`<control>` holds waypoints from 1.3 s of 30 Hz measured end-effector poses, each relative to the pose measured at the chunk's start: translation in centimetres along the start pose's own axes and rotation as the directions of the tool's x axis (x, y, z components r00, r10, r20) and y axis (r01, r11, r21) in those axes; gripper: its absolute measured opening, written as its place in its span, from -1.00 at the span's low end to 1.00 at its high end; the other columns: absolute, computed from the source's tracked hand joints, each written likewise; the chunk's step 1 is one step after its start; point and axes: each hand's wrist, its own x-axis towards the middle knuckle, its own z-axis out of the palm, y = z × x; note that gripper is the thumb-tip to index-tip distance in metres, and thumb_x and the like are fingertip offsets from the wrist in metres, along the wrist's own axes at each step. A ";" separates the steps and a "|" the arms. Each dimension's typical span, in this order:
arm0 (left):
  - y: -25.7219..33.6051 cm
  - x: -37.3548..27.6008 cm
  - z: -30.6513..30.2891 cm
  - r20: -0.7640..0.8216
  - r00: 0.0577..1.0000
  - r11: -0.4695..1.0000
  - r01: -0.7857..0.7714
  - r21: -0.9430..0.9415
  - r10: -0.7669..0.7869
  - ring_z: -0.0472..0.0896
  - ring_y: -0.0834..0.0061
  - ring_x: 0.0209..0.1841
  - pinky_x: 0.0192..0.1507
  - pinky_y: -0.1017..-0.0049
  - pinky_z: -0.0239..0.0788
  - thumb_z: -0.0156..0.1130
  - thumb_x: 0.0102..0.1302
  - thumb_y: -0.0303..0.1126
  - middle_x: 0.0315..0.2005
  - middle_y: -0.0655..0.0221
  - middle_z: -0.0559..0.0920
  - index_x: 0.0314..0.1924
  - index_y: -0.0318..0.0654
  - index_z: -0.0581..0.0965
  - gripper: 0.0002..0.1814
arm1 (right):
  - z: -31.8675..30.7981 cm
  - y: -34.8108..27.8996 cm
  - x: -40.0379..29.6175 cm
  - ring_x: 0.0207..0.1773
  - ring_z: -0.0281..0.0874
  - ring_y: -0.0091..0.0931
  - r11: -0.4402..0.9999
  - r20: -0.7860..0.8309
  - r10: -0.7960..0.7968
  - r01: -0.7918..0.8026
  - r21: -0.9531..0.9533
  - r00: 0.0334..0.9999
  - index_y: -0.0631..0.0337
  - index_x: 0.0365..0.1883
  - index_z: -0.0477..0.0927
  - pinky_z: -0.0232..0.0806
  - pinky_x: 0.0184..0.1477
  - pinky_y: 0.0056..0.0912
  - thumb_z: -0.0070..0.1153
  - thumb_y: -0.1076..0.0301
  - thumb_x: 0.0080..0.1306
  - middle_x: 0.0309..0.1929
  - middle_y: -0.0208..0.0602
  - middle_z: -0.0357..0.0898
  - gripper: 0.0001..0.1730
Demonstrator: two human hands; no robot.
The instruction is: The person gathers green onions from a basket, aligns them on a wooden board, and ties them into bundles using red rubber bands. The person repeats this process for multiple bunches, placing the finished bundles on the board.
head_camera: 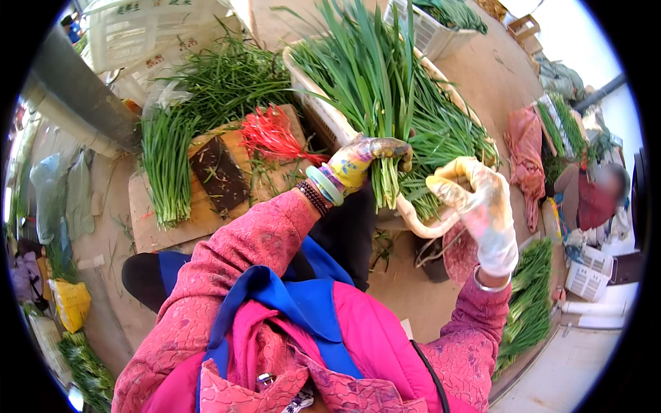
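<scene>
My left hand (369, 157), in a stained patterned glove, grips a bunch of long green leafy stalks (381, 98) near their pale cut ends, over a plastic crate (325, 116) filled with more greens. To its right my right hand (467, 191), in a stained white glove, is raised with thumb and forefinger curled towards each other; whether anything thin lies between them I cannot tell. On a wooden board (155, 235) at the left lie a neat bundle of greens (168, 165), a dark flat block (219, 173) and a heap of red ties (271, 134).
Loose greens (237, 77) are piled behind the board, near white crates (134, 31) and a grey post (85, 88). More greens (529, 304) lie on the floor at right. A person (594, 196) sits at the far right near a white basket (588, 273).
</scene>
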 end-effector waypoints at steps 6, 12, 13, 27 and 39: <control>6.3 -0.6 -4.8 0.307 0.877 0.538 -0.472 0.698 0.371 0.60 0.31 -0.09 -0.01 0.35 0.44 0.27 0.20 -0.30 -0.09 0.17 0.61 0.08 -0.30 0.46 -0.53 | 7.5 0.0 10.6 -0.01 0.49 -0.52 0.674 0.115 -0.439 0.242 0.698 0.891 0.33 0.20 0.32 0.34 0.06 -0.47 0.30 0.46 0.11 0.04 -0.24 0.49 -0.32; 11.2 -3.6 -14.9 -0.101 0.825 0.400 -0.159 0.902 0.556 0.62 0.47 -0.21 -0.14 0.42 0.50 0.44 -0.04 -0.33 -0.20 0.28 0.65 0.08 -0.20 0.45 -0.38 | 19.6 -6.4 20.1 -0.24 0.54 -0.64 0.608 -0.216 -0.453 0.476 0.636 0.865 0.21 -0.14 0.57 0.38 -0.15 -0.55 0.43 0.43 -0.04 -0.25 -0.44 0.63 -0.55; 13.1 -4.8 -15.7 -0.146 0.808 0.355 -0.083 0.931 0.571 0.61 0.52 -0.22 -0.14 0.44 0.45 0.52 -0.14 -0.18 -0.28 0.27 0.67 0.06 -0.21 0.45 -0.28 | 21.2 -7.5 21.0 -0.27 0.55 -0.65 0.584 -0.250 -0.399 0.455 0.672 0.882 0.21 -0.19 0.60 0.39 -0.17 -0.55 0.44 0.42 -0.05 -0.28 -0.45 0.65 -0.58; 19.5 -16.6 -29.0 -0.130 0.854 0.198 0.032 0.980 0.504 0.58 0.40 -0.11 -0.10 0.42 0.44 0.36 0.10 -0.30 -0.11 0.26 0.59 0.21 -0.12 0.35 -0.34 | 35.8 -5.2 26.9 -0.30 0.57 -0.34 0.133 0.352 -0.523 -0.334 0.933 0.776 0.13 0.05 0.46 0.45 -0.18 -0.22 -0.15 0.12 0.43 -0.07 -0.17 0.55 -0.64; 26.3 -15.8 -24.1 -0.542 0.492 0.715 -0.288 0.637 0.681 0.61 0.31 -0.25 -0.04 0.35 0.41 -0.04 0.33 -0.17 -0.34 0.18 0.65 -0.34 -0.29 0.56 -0.65 | 25.9 -6.1 29.4 0.25 0.35 -0.45 0.771 0.120 -0.575 0.487 0.410 0.810 0.26 0.19 0.42 0.17 0.27 -0.43 0.38 0.16 0.06 0.19 -0.20 0.44 -0.26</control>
